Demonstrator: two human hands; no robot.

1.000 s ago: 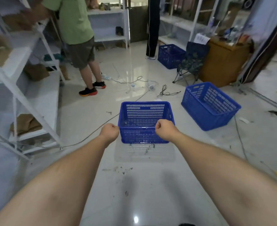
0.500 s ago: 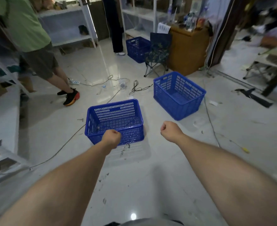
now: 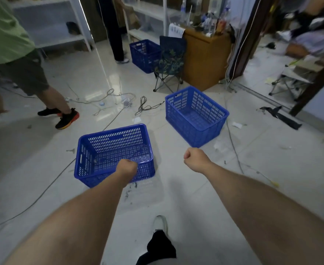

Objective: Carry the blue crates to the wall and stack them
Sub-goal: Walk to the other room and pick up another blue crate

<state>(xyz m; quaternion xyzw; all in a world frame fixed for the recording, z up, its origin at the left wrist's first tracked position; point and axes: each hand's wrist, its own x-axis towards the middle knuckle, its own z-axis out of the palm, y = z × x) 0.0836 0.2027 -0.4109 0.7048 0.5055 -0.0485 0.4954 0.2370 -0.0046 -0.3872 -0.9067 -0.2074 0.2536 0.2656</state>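
Observation:
Three blue slatted crates stand on the pale floor. The nearest crate [image 3: 107, 150] is empty and sits just ahead of me, slightly left. My left hand [image 3: 126, 169] is a closed fist in front of its near right rim; I see no grip on the rim. My right hand [image 3: 195, 159] is also a closed fist, in the air to the right of that crate and apart from it. A second empty crate [image 3: 195, 115] rests further ahead on the right. The third crate [image 3: 144, 54] stands at the back, beside a folding chair.
A person in a green shirt [image 3: 10, 44] stands at the left, with white shelving [image 3: 52, 31] behind. Cables [image 3: 145, 106] and scraps litter the floor ahead. A folding chair [image 3: 169, 62] and a wooden desk [image 3: 205, 58] stand at the back. A doorway opens on the right.
The view has swung to the right. My right fist has moved away from the nearest crate's corner to its right. The crate itself stays on the floor.

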